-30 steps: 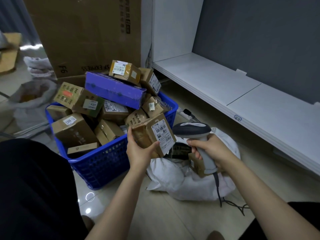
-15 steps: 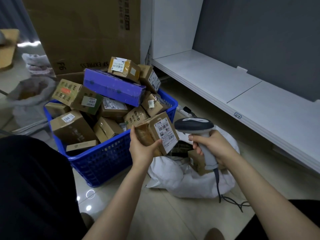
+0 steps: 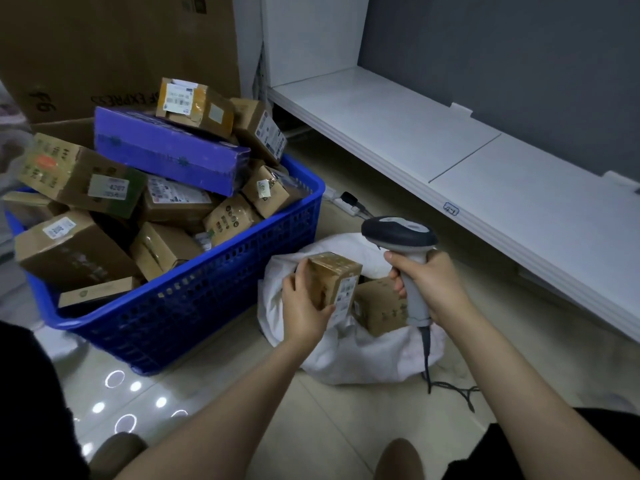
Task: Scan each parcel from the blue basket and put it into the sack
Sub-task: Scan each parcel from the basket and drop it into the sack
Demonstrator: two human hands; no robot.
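My left hand (image 3: 303, 308) grips a small brown parcel (image 3: 334, 282) with a white barcode label, holding it over the open mouth of the white sack (image 3: 349, 355) on the floor. Another brown parcel (image 3: 379, 308) lies inside the sack. My right hand (image 3: 427, 284) holds the grey handheld scanner (image 3: 398, 235) by its handle just right of the parcel, its cable trailing over the sack. Left of the sack stands the blue basket (image 3: 214, 306), piled with several cardboard parcels and a long purple box (image 3: 166, 150).
A white low shelf (image 3: 467, 161) runs along the right wall. A large cardboard carton (image 3: 114, 46) stands behind the basket. A power strip with a plug (image 3: 346, 200) lies on the floor between basket and shelf. My knees show at the bottom edge.
My left hand has carried the parcel down and right, from beside the basket rim to the sack's mouth. The scanner hand has stayed about where it was.
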